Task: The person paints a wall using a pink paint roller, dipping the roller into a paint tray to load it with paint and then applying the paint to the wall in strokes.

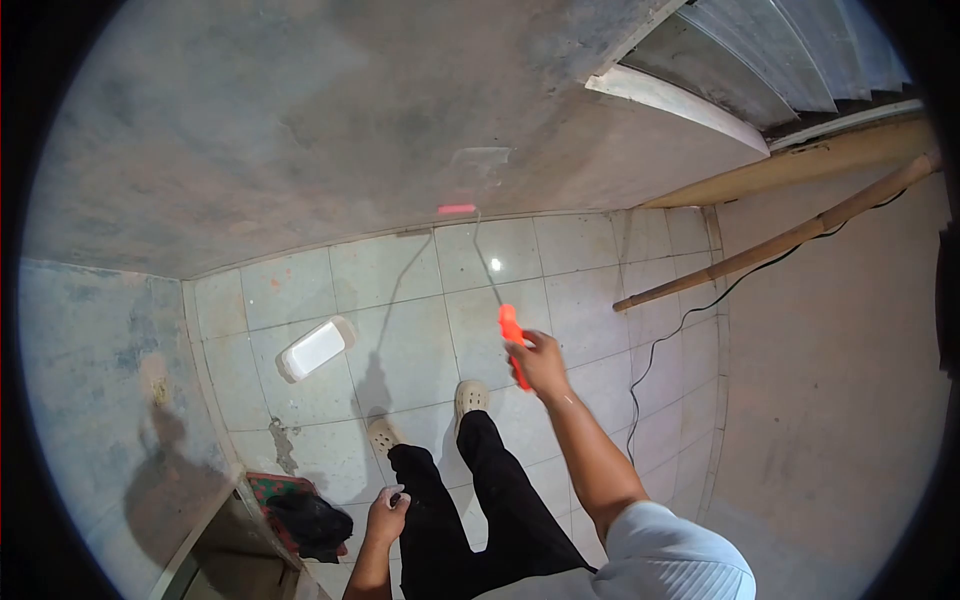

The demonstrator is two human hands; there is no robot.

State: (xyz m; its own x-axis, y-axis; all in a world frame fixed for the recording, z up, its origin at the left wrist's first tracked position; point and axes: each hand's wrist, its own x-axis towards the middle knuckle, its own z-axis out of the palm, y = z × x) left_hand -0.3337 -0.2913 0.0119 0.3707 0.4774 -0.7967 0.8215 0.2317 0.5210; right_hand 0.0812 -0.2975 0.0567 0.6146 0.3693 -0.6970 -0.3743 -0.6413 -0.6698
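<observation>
My right hand (540, 363) is wrapped round the orange handle of a paint roller (509, 322). The thin metal rod runs up from the handle to a pink roller head (457, 209), which is at the lower part of the grey wall (350, 130). A pale, wet-looking patch shows on the wall just above the head. My left hand (388, 510) is beside my left thigh with its fingers curled; whitish marks show on the fingertips, and whether it holds anything is too small to tell.
A tray with white paint (314, 347) lies on the tiled floor (400, 300) to the left. A black cloth or bag (312, 522) lies at the lower left. A bamboo pole (770, 243) and a black cable (650, 350) are on the right.
</observation>
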